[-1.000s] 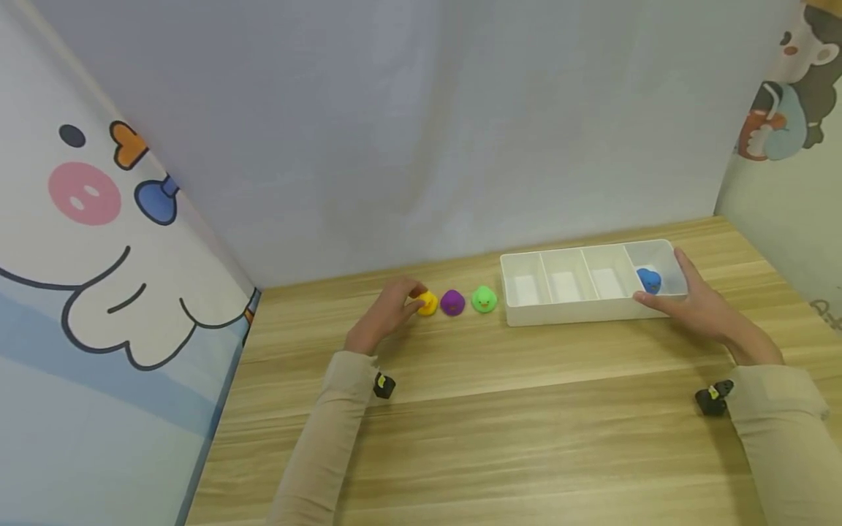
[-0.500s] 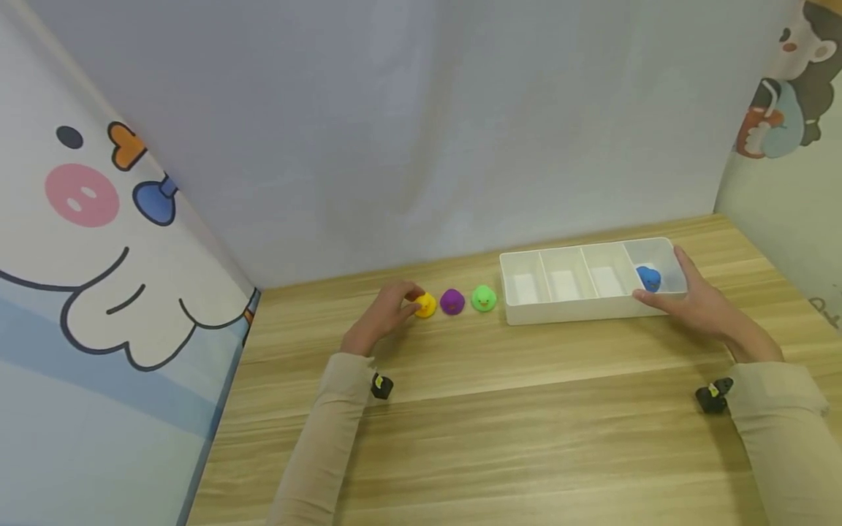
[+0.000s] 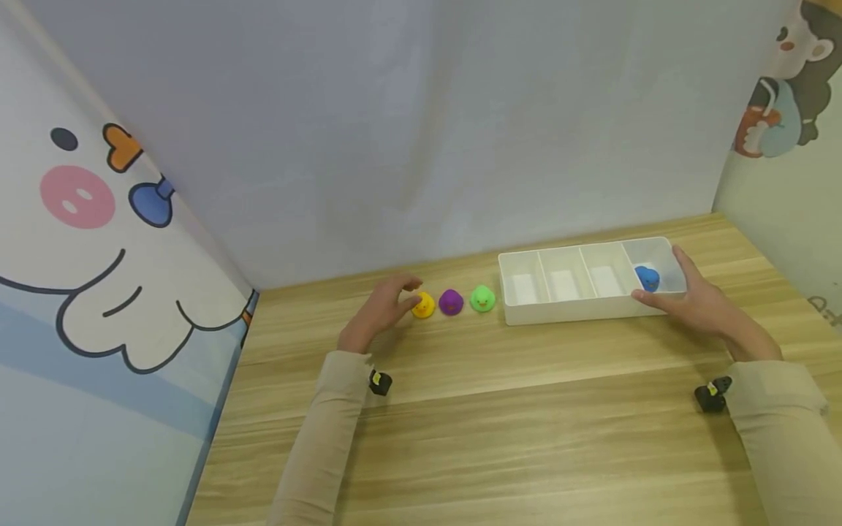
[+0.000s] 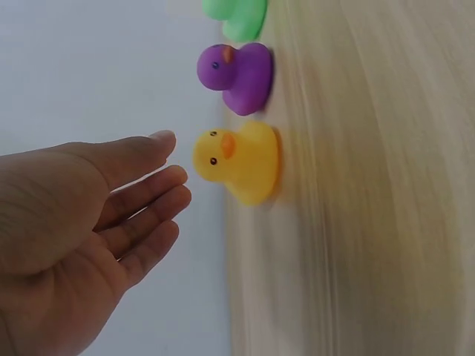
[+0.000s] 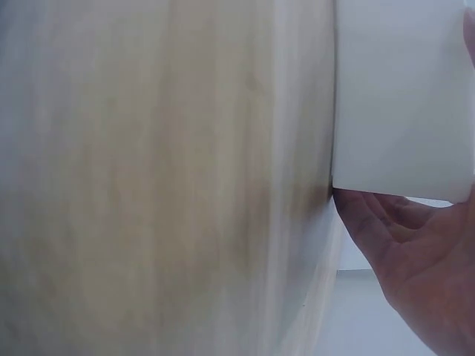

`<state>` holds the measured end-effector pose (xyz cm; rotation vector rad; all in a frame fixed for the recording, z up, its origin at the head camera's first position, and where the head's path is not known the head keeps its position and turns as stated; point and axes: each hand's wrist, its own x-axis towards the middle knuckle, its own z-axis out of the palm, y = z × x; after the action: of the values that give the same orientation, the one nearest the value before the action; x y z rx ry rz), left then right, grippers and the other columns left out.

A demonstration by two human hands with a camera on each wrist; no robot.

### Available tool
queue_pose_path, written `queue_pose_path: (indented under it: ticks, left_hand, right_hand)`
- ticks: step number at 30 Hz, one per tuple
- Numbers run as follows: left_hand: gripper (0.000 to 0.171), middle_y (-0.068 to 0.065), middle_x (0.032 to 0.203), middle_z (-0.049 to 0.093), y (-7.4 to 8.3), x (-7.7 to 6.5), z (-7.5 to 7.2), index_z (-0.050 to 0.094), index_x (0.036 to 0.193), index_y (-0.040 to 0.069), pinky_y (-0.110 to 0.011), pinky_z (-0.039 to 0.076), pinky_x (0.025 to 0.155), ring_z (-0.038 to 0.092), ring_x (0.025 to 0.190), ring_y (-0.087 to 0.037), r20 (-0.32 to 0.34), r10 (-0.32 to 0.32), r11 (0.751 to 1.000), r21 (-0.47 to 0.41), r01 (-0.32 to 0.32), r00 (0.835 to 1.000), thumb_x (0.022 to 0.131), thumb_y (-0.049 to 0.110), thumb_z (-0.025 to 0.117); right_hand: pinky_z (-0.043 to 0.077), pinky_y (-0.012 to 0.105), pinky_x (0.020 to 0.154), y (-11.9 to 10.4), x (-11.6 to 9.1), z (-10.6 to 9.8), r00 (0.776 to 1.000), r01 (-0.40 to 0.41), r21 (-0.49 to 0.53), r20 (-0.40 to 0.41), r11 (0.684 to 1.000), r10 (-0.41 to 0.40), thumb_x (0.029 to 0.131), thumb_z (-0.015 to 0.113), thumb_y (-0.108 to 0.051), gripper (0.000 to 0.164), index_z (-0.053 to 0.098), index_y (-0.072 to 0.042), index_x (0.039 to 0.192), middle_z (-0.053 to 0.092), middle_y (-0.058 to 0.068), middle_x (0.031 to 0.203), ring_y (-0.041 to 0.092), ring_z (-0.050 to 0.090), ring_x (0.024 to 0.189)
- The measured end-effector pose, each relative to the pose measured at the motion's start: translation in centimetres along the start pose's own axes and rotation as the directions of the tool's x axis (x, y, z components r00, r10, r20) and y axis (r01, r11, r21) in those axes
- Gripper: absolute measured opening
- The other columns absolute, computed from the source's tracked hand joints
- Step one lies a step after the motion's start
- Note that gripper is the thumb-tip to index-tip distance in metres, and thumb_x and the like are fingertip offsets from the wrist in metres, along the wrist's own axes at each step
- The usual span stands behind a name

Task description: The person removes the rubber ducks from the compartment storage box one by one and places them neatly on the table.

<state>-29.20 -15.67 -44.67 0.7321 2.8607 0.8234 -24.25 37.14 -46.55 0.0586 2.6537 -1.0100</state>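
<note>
My left hand [image 3: 381, 313] is beside the yellow rubber duck [image 3: 424, 307], thumb and fingers spread apart. In the left wrist view a gap shows between the fingertips and the duck's head. A purple rubber duck [image 3: 451, 302] and a green rubber duck [image 3: 483, 299] continue the row to the right. The white divided box [image 3: 579, 310] stands past the green one, and a blue rubber duck [image 3: 648, 278] sits in its rightmost compartment. My right hand [image 3: 700, 308] grips the box's right end, thumb on the front wall and fingers around the end wall.
Everything stands on a wood-grain table [image 3: 500, 424], near its back edge. A pale cloth [image 3: 421, 131] rises behind it. Printed cartoon panels border the left and right sides. The box's other compartments show bare floors.
My left fingers have let go of the yellow duck and spread apart. The duck has shifted slightly left. My right hand keeps its grip on the box.
</note>
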Motion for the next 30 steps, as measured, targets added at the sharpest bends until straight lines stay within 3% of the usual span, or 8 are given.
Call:
queue_pose_path:
  ticks: [8,23,30]
  left_hand:
    - [0.039,-0.019,0.138,0.065,1.4,1.0,-0.4,0.059,0.137,-0.001,-0.049,0.047,0.115,0.061,0.130,-0.034,0.039,-0.024,1.000,-0.003,0.024,0.999,0.104,0.020,0.059]
    - [0.037,-0.018,0.133,0.069,4.8,3.8,0.4,0.062,0.133,-0.001,-0.044,0.049,0.113,0.065,0.125,-0.031,0.039,0.066,0.998,0.009,-0.066,0.997,0.102,0.019,0.062]
    - [0.037,-0.019,0.134,0.068,6.2,5.0,1.7,0.062,0.132,-0.002,-0.043,0.048,0.115,0.065,0.125,-0.032,0.050,0.111,0.994,-0.029,-0.109,0.993,0.102,0.019,0.062]
  right_hand:
    - [0.024,0.083,0.108,0.1,0.2,-0.1,1.000,0.001,-0.017,-0.003,1.000,-0.001,0.093,0.062,-0.063,0.122,-0.032,-0.017,0.156,0.002,0.048,0.159,0.070,0.018,0.141]
    - [0.029,0.082,0.106,0.4,0.5,-0.2,0.999,0.028,-0.040,-0.023,0.999,-0.029,0.093,0.064,-0.062,0.121,-0.026,-0.013,0.159,0.014,0.048,0.157,0.065,0.029,0.137]
    - [0.029,0.081,0.107,0.5,0.7,0.0,0.998,0.052,0.024,-0.022,0.998,-0.052,0.094,0.065,-0.057,0.119,-0.026,-0.015,0.159,0.019,0.045,0.156,0.057,0.031,0.135]
